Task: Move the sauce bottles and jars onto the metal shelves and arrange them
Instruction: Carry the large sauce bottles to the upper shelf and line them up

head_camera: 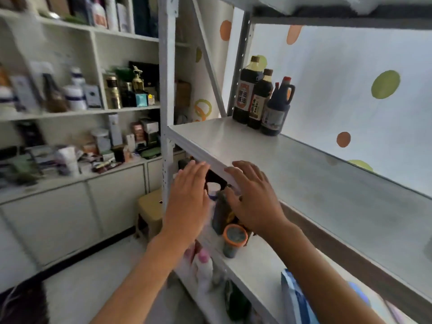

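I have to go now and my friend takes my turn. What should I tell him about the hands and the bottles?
Left hand and right hand: both open, fingers straight, holding nothing, reaching toward the lower shelf.
Done: three dark sauce bottles stand together at the back left corner of the middle shelf.
Left: a dark bottle between the hands and an orange-lidded jar sit on the lower shelf. Lift them up beside the three, then tidy the row.
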